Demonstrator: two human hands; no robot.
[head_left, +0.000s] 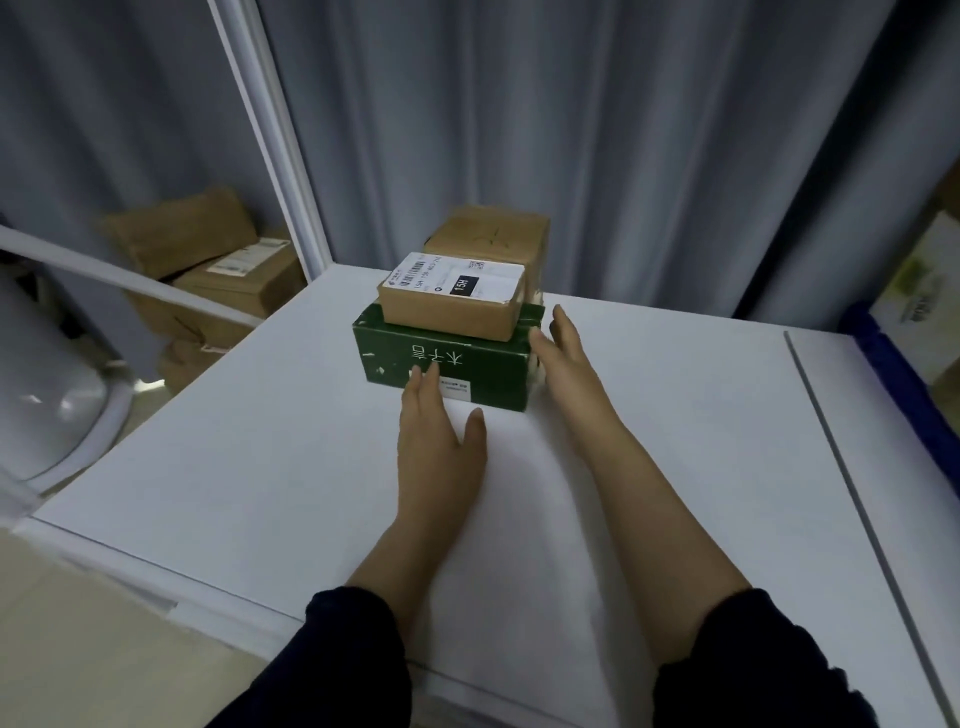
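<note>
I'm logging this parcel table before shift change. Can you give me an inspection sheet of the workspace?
Surface: white table, seam line near its right side.
Job's things: green box with a labelled brown parcel stacked on it.
Clutter: second brown box behind the stack.
Hands: left hand fingertips touch the green box's front; right hand at its right end, fingers straight.
Cables: nothing seen.
Surroundings: grey curtains; cardboard boxes on the floor, left.

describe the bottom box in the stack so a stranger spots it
At the far end of the white table, by the grey curtain, the green box lies under the labelled brown box. It alone is dark green with white characters; its neighbours are brown cardboard.
</note>
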